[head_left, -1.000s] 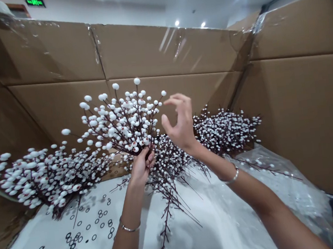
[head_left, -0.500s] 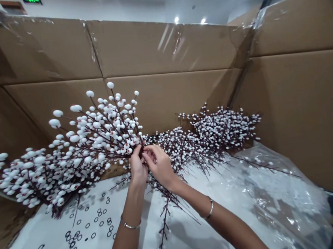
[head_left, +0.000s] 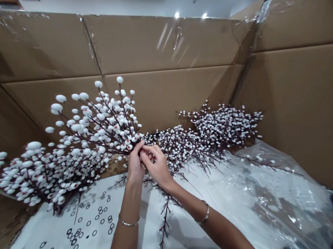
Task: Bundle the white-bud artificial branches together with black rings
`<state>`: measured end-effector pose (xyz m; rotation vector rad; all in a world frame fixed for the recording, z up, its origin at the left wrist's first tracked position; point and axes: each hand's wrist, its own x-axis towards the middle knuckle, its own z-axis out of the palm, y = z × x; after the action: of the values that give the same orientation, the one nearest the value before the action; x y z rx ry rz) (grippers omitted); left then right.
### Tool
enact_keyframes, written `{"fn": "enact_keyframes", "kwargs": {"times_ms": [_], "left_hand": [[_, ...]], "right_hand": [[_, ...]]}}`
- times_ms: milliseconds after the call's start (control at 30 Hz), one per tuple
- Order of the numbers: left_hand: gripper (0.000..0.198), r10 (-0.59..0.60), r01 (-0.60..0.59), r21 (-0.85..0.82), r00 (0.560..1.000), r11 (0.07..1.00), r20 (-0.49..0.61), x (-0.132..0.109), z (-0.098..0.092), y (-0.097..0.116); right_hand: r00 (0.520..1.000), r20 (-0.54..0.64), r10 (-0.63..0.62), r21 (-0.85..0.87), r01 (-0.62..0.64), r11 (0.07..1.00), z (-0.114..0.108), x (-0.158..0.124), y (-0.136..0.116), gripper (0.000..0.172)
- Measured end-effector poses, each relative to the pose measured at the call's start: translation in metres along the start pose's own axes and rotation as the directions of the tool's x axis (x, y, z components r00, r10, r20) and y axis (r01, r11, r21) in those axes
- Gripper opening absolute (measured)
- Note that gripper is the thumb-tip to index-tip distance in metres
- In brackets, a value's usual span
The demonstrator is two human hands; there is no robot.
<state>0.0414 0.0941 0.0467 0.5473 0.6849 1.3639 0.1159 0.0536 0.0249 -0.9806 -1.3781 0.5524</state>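
Observation:
My left hand [head_left: 135, 165] is closed around the gathered stems of a bunch of dark twigs with white berries [head_left: 100, 117], held upright and fanning up to the left. My right hand [head_left: 156, 165] is pressed against it, fingers pinched at the same stem base just under the berries. Both wrists wear thin bracelets. Below the hands a loose berry twig [head_left: 164, 219] lies on the white surface [head_left: 196, 236].
A pile of berry bunches [head_left: 32, 178] lies at the left; more bunches [head_left: 223, 126] lie behind on the right. Several small black rings [head_left: 74, 237] are scattered at lower left. Crinkled clear plastic [head_left: 275, 192] covers the right. Tall cardboard walls [head_left: 158, 46] surround everything.
My right hand came down from open in the air beside the bunch and closed on the stem base next to my left hand. The bunch tilted left.

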Motion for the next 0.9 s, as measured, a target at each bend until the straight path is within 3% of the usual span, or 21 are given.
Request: {"fn": "enact_keyframes", "kwargs": {"times_ms": [100, 200, 300, 367, 467, 600, 700, 900], "left_hand": [[0.035, 0.029, -0.029, -0.026, 1.0, 0.999, 0.001, 0.0, 0.001, 0.001], [0.04, 0.065, -0.064, -0.01, 0.992, 0.998, 0.11, 0.0, 0.0, 0.002], [0.041, 0.079, -0.093, 0.052, 0.972, 0.994, 0.22, 0.0, -0.003, 0.005], [0.04, 0.059, -0.085, 0.091, 0.963, 0.992, 0.261, 0.0, -0.004, 0.006], [0.035, 0.023, -0.058, 0.106, 0.953, 0.993, 0.301, -0.001, -0.005, 0.005], [0.029, -0.049, 0.014, 0.111, 0.945, 0.994, 0.322, -0.002, -0.005, 0.001], [0.03, -0.096, 0.052, 0.133, 0.931, 0.99, 0.353, -0.002, -0.006, -0.001], [0.036, -0.166, 0.073, 0.259, 0.919, 0.963, 0.358, 0.0, -0.01, 0.001]], "right_hand": [[0.995, 0.063, 0.083, 0.157, -0.092, 0.983, -0.004, 0.003, 0.003, 0.024], [0.991, 0.054, 0.126, 0.26, -0.135, 0.956, -0.011, 0.01, 0.003, 0.021], [0.992, -0.043, 0.117, 0.235, -0.104, 0.966, -0.018, 0.022, 0.0, 0.023], [0.987, -0.034, 0.154, 0.22, -0.143, 0.965, -0.023, 0.034, -0.001, 0.031], [0.952, 0.126, 0.279, 0.269, -0.303, 0.914, -0.028, 0.051, -0.002, 0.038], [0.865, 0.386, 0.319, 0.364, -0.461, 0.809, -0.033, 0.061, 0.001, 0.024], [0.864, 0.419, 0.279, 0.412, -0.454, 0.79, -0.037, 0.063, 0.002, 0.025], [0.877, 0.451, 0.165, 0.359, -0.348, 0.866, -0.04, 0.065, 0.005, 0.043]]}}
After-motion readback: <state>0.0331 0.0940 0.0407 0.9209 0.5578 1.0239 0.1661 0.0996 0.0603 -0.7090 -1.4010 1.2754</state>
